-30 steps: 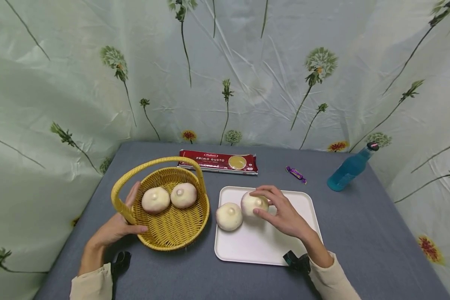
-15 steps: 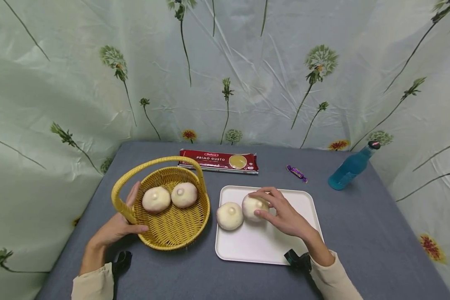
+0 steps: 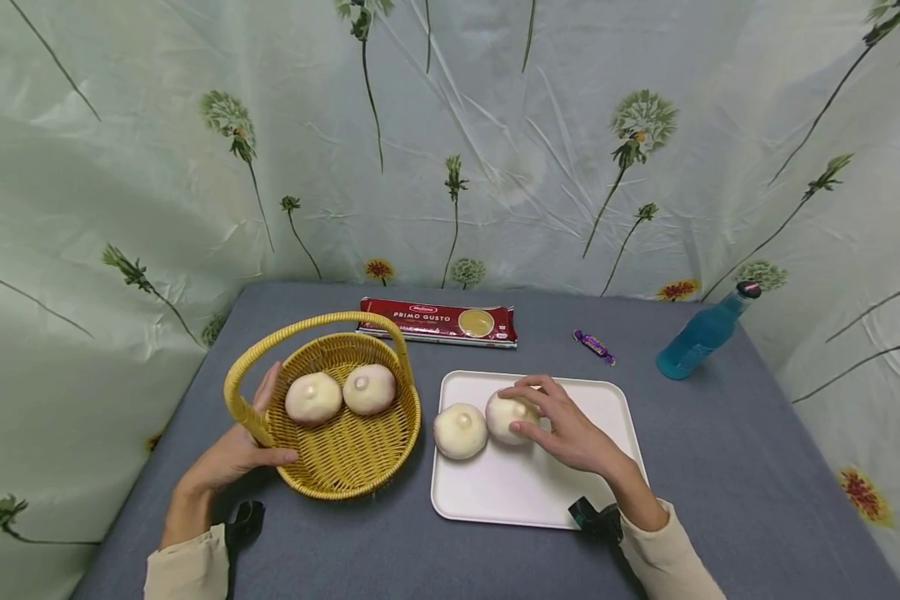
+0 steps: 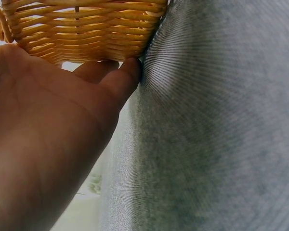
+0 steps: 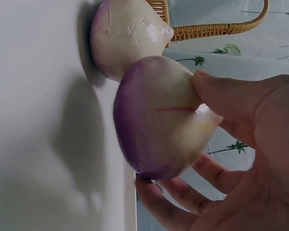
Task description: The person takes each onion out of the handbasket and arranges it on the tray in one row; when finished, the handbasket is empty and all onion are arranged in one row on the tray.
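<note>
My left hand (image 3: 232, 454) holds the yellow wicker basket (image 3: 345, 479) at its left side, fingers along the outer wall and thumb at the near side. In the left wrist view the fingertips lie right against the weave of the basket (image 4: 86, 29). Inside it sit two pale turnips, a left turnip (image 3: 312, 400) and a right turnip (image 3: 369, 390). My right hand (image 3: 570, 429) holds a white and purple turnip (image 5: 154, 120) between thumb and fingers, over the white tray (image 3: 510, 496). Another turnip (image 3: 460, 432) rests beside it on the tray's left part.
A red packet (image 3: 438, 322) lies behind the basket and tray. Farther right are a purple wrapped candy (image 3: 594, 347) and a blue bottle (image 3: 701, 337). The grey table (image 3: 360, 550) backs onto a floral curtain (image 3: 450, 125).
The right hand and its turnip have shifted very slightly right, widening the gap to the other turnip. The left hand and basket hold still.
</note>
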A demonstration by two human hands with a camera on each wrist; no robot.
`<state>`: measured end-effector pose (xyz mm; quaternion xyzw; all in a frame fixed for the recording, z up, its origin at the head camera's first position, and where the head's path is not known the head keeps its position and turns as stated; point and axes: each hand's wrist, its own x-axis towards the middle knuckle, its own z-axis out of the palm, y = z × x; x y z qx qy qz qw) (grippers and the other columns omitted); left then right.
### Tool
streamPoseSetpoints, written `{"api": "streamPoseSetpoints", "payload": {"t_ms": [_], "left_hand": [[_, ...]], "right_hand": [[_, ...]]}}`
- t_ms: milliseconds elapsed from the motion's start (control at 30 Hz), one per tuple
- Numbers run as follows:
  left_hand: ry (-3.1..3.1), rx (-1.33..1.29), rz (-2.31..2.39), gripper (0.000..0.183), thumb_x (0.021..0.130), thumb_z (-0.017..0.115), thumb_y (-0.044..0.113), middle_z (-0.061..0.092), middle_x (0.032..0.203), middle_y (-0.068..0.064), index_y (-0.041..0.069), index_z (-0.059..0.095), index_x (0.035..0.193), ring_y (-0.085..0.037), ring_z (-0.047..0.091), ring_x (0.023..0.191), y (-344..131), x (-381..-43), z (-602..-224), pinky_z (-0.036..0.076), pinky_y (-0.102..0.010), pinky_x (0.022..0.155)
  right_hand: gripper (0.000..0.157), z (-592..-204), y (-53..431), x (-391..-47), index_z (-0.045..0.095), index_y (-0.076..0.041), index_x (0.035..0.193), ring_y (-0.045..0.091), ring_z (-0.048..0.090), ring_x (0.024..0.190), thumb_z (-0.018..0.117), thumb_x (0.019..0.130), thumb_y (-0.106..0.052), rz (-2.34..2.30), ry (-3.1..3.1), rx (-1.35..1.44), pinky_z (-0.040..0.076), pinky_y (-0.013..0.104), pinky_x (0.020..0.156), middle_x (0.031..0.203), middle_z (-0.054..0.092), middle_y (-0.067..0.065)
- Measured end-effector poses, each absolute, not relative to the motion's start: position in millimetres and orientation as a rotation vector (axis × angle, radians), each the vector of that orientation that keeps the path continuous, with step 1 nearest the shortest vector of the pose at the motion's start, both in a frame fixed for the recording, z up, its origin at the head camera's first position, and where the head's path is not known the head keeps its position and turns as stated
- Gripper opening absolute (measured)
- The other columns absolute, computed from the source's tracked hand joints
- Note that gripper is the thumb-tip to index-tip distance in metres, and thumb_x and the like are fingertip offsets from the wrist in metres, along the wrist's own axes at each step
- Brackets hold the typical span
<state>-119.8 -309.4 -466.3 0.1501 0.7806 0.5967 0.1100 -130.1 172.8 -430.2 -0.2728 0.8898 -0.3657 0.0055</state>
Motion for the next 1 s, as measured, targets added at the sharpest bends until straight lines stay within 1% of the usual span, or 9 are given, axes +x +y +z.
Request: {"api": "streamPoseSetpoints", "payload": {"t_ms": [33,67,133,200,267,400,633,867,1000], "left_hand": [[2.294,0.445,1.754,0.129,0.077,0.08,-0.006,-0.027,0.165,-0.008,0.036,-0.009,0.16,-0.029,-0.027,0.148,-309.6,-119.6,-466.6,-0.017,-0.056,0.113],[2.293,0.452,1.754,0.129,0.077,0.08,-0.007,-0.027,0.165,-0.008,0.036,-0.009,0.16,-0.028,-0.027,0.148,-309.8,-119.6,-466.9,-0.014,-0.047,0.116],[2.304,0.477,1.748,0.128,0.078,0.079,-0.007,-0.027,0.165,-0.008,0.034,-0.01,0.16,-0.025,-0.025,0.148,-310.2,-119.4,-467.7,-0.007,-0.026,0.117],[2.31,0.496,1.74,0.128,0.078,0.078,-0.008,-0.027,0.165,-0.009,0.034,-0.01,0.16,-0.022,-0.023,0.148,-310.5,-119.4,-468.3,0.0,-0.008,0.109],[2.318,0.512,1.732,0.128,0.078,0.078,-0.009,-0.027,0.165,-0.01,0.034,-0.011,0.16,-0.021,-0.022,0.148,-310.6,-119.7,-468.8,0.006,0.0,0.1],[2.316,0.511,1.733,0.128,0.078,0.078,-0.009,-0.027,0.165,-0.009,0.035,-0.01,0.16,-0.021,-0.023,0.148,-310.5,-120.1,-468.9,0.006,0.0,0.1],[2.342,0.497,1.714,0.127,0.079,0.078,-0.007,-0.026,0.165,-0.008,0.036,-0.01,0.16,-0.02,-0.023,0.149,-312.3,-118.3,-469.5,0.003,-0.001,0.101],[2.362,0.559,1.706,0.127,0.078,0.077,-0.009,-0.026,0.165,-0.013,0.033,-0.011,0.16,-0.018,-0.018,0.148,-312.5,-119.7,-470.4,0.008,0.0,0.1],[2.352,0.556,1.711,0.128,0.078,0.077,-0.009,-0.026,0.165,-0.012,0.033,-0.011,0.16,-0.016,-0.017,0.148,-312.0,-120.1,-470.9,0.009,0.001,0.1]], "right_hand": [[0.037,-430.6,173.1,-130.1,0.065,-0.019,0.131,0.028,0.048,0.125,0.07,0.094,-0.02,-1.138,2.784,-0.855,0.041,0.051,0.098,0.133,0.053,0.01],[0.037,-431.0,173.4,-129.9,0.065,-0.019,0.131,0.029,0.048,0.125,0.07,0.094,-0.02,-1.13,2.784,-0.855,0.04,0.052,0.098,0.133,0.053,0.009],[0.037,-432.2,174.1,-129.6,0.065,-0.018,0.131,0.03,0.048,0.125,0.07,0.094,-0.018,-1.113,2.782,-0.862,0.04,0.053,0.099,0.133,0.054,0.01],[0.037,-434.1,174.9,-129.8,0.064,-0.017,0.131,0.032,0.049,0.124,0.069,0.094,-0.016,-1.095,2.785,-0.883,0.04,0.054,0.099,0.133,0.054,0.01],[0.037,-435.7,175.5,-129.8,0.065,-0.015,0.13,0.033,0.049,0.123,0.069,0.094,-0.015,-1.08,2.786,-0.904,0.04,0.054,0.098,0.132,0.054,0.011],[0.036,-437.3,175.6,-130.0,0.065,-0.014,0.13,0.033,0.049,0.121,0.068,0.094,-0.012,-1.067,2.759,-0.913,0.04,0.054,0.098,0.131,0.054,0.011],[0.036,-437.1,175.6,-130.4,0.063,-0.013,0.13,0.031,0.047,0.127,0.067,0.095,-0.013,-1.018,2.715,-0.901,0.038,0.055,0.103,0.132,0.053,0.011],[0.036,-435.6,176.9,-130.1,0.064,-0.012,0.13,0.031,0.049,0.125,0.068,0.095,-0.014,-1.002,2.711,-0.909,0.038,0.055,0.103,0.13,0.055,0.011],[0.036,-436.1,177.7,-129.6,0.064,-0.013,0.13,0.029,0.049,0.124,0.068,0.095,-0.015,-0.996,2.71,-0.897,0.038,0.053,0.103,0.129,0.055,0.009]]}}
